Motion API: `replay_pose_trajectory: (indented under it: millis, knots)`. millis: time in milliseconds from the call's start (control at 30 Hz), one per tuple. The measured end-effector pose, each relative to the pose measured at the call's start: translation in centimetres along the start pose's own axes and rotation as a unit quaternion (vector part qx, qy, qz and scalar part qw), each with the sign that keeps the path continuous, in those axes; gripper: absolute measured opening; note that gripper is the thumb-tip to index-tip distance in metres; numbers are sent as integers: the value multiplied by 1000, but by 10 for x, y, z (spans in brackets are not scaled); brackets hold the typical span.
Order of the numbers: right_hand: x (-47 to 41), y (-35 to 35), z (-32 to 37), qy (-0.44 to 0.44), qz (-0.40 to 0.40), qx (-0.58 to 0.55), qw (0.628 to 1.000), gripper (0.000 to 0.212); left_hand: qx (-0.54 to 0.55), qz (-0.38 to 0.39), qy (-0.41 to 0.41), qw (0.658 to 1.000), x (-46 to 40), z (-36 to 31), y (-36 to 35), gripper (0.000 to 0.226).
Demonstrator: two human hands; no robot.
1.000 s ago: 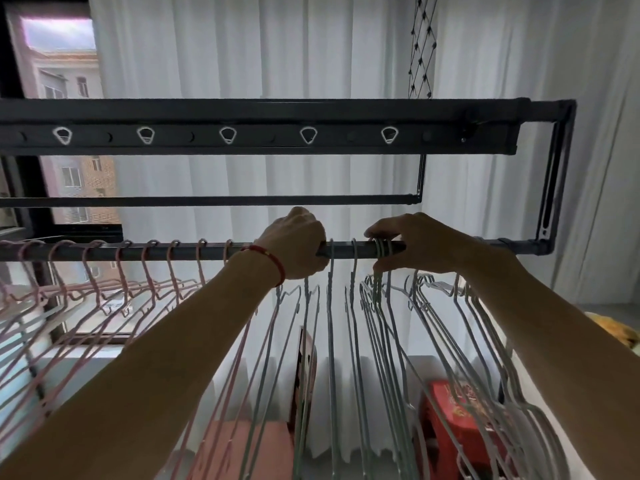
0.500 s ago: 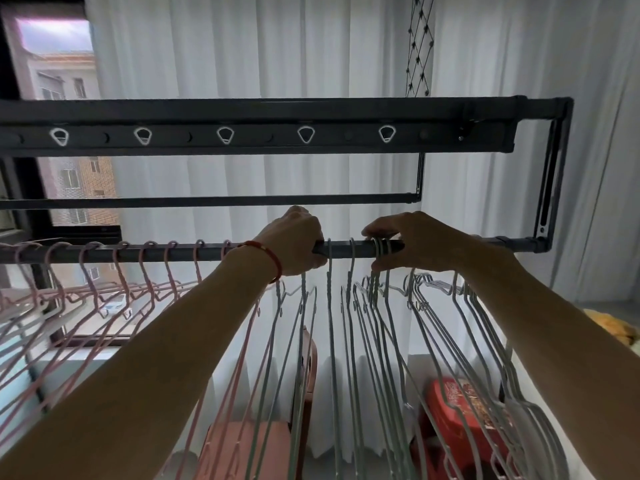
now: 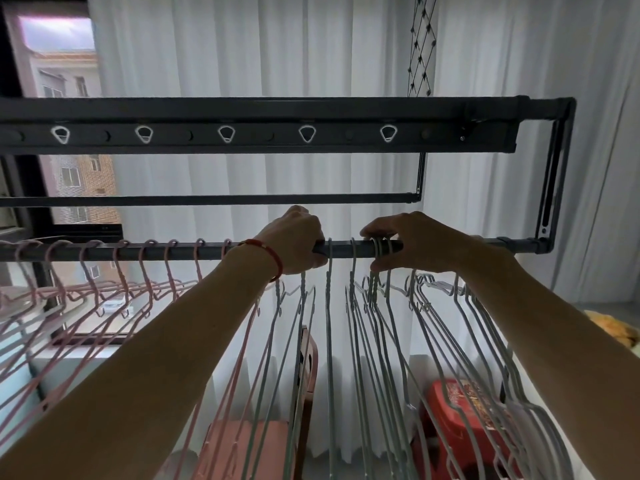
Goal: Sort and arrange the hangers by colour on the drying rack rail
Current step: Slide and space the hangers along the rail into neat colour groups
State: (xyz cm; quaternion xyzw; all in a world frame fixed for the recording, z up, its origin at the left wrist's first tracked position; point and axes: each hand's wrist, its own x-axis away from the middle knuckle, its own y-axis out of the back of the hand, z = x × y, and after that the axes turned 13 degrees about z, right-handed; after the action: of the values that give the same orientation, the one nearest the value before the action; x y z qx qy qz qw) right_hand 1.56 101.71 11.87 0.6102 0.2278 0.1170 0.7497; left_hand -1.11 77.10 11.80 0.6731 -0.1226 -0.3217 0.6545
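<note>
A dark drying rack rail (image 3: 194, 250) runs across the view at hand height. Several pink hangers (image 3: 145, 271) hang spaced along its left part. Several pale grey-green hangers (image 3: 353, 306) hang in the middle, and white ones (image 3: 467, 306) crowd the right end. My left hand (image 3: 294, 240), a red string on its wrist, is curled over the rail where the grey-green hooks begin; what it grips is hidden. My right hand (image 3: 415, 242) pinches a tight bunch of grey-green hooks (image 3: 381, 247) against the rail.
A thicker rack beam (image 3: 263, 133) with triangular holes and a thinner rail (image 3: 207, 199) sit above. White curtains hang behind, a window is at the left. Below are a brown chair (image 3: 304, 375) and a red stool (image 3: 457, 403).
Both hands stay at the rail. The hangers between them have swung and spread slightly; the view shifted a little.
</note>
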Motion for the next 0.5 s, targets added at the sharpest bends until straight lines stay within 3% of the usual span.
replay_pose_trajectory:
  millis: [500]
  knots:
    - [14,3,-12,-21,-8,-11,1000,68,-2,12,5,1000,2,-1,1,17]
